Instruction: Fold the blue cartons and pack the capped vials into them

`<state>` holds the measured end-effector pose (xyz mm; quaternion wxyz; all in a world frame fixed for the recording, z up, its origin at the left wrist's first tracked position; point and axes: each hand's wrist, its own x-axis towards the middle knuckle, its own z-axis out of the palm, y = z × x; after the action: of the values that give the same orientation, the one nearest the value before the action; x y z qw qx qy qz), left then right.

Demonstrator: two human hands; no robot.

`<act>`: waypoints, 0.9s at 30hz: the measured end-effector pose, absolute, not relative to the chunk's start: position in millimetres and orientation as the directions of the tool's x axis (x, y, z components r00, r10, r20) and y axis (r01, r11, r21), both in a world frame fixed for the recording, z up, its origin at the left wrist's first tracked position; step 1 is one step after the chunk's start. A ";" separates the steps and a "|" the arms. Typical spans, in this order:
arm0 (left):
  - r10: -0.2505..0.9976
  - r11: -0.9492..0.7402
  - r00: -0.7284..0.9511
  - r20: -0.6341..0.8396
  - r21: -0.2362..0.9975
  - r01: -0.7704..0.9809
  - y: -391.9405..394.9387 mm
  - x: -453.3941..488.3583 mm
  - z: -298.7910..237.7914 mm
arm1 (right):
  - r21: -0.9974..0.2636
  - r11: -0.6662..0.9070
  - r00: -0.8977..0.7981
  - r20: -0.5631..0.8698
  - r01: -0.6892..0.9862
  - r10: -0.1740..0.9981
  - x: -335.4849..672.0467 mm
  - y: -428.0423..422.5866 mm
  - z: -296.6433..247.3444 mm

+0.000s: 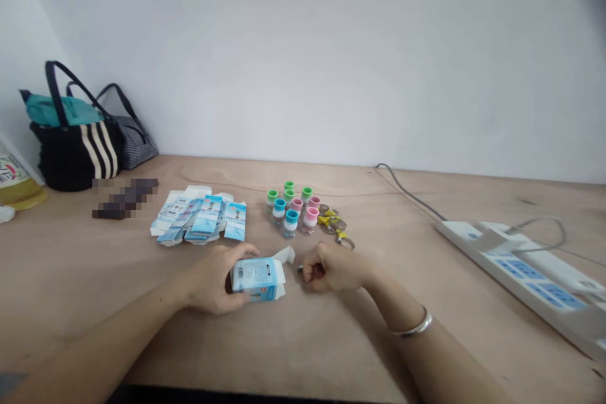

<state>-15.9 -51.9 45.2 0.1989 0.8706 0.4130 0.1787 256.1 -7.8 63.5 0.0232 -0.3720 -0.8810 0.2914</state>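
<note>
Left hand point(215, 281) low, thumb and fingers clasped round a blue-and-white printed cardboard box point(255, 279), on its side, near middle of the brown wooden table point(227, 360). Right hand point(324, 268) curled beside the open flaps; small greyish thing at fingertips, cannot tell if gripped. Box interior hidden. Beyond: small clear bottles with green, pink, blue tops point(296, 205), contents unclear

Holding a blue-and-white carton point(254, 276) in my left hand point(213, 281); it's lying on its side, text panel point(258, 269) facing up, open end pointing right, flaps point(281, 278) splaying. Small piece point(300, 268), too blurred to identify, is poking from my right hand point(329, 268).
</note>
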 end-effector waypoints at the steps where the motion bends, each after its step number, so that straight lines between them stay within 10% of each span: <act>1: 0.793 -0.574 0.594 0.137 0.497 0.651 -52.1 -15.7 45.9 | -0.500 0.558 -0.704 -0.161 0.662 0.692 259.9 -6.0 66.1; 10: 0.755 -0.638 0.607 0.247 0.492 0.593 -52.0 -12.3 44.2 | -0.018 0.165 -0.153 0.285 0.986 0.946 285.5 24.4 62.4; 17: 0.675 -0.736 0.550 0.491 0.405 0.542 -38.3 -3.9 10.4 | -0.382 0.297 -0.032 0.567 0.875 0.823 282.7 22.6 60.1; 22: 0.652 -0.749 0.525 0.548 0.352 0.562 -36.8 3.8 0.5 | -0.397 0.784 -0.530 0.581 0.477 0.617 248.3 -10.6 66.1; 27: 0.747 -0.665 0.450 0.490 0.563 0.491 -41.7 3.6 7.6 | -0.368 0.780 -0.719 0.320 0.506 0.617 224.6 -24.4 52.3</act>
<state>3.6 -41.7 7.6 0.1728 0.8336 0.3713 0.3706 224.6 -24.4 52.3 0.2169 -0.3060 -0.9181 0.1279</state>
